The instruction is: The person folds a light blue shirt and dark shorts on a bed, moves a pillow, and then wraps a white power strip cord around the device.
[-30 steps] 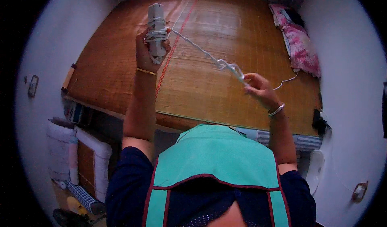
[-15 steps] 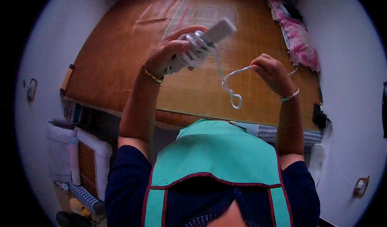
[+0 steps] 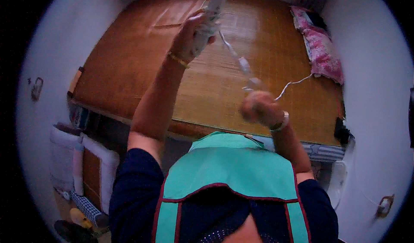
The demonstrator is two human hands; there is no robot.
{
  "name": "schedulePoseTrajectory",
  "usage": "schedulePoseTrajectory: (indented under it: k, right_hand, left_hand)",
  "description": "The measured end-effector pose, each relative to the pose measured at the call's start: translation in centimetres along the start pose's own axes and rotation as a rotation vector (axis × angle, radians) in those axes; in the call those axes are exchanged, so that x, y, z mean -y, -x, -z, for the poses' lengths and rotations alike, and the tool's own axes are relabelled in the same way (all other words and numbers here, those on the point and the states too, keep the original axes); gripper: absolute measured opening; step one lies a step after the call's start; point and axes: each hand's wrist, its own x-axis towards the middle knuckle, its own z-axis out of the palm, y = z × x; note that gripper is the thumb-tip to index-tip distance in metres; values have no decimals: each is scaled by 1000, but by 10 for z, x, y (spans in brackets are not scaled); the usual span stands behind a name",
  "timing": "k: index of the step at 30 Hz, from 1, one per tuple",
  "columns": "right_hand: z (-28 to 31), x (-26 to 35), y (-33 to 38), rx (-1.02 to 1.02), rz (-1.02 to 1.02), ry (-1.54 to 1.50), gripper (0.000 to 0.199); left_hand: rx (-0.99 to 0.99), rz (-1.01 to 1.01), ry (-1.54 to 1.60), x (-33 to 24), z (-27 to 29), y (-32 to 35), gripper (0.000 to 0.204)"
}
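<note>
My left hand point(image 3: 187, 38) is closed around a long white power strip point(image 3: 217, 3), which points up and away over the bed. From it a white cord point(image 3: 230, 48) slopes down toward my right hand. My right hand point(image 3: 261, 107) is closed in a fist over the middle of the near bed edge, smeared by motion, with the cord running into it. A further length of white cord point(image 3: 290, 85) leads from beside the right hand to the pink bedding. What lies inside the right fist is hidden.
A woven brown mat point(image 3: 129, 66) covers the bed. Pink floral bedding point(image 3: 325, 55) lies along its right edge. A wall socket point(image 3: 384, 206) with a white lead sits at lower right. Padded white panels point(image 3: 108, 156) stand at lower left, beside yellow and dark items on the floor.
My left hand has carried the power strip farther away and turned it more upright. The loops of cord around it no longer show. My right hand has dropped nearer and to the left.
</note>
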Motion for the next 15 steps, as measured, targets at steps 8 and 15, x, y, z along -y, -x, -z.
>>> schedulePoseTrajectory:
  k: [8,15]
  right_hand:
    - [82,78,18,-1013,367,944,19]
    - [60,132,27,-348,182,1023,13]
  left_hand:
    - [321,228,266,-15,-30,39,55]
    - [588,235,308,-37,-67,36,58]
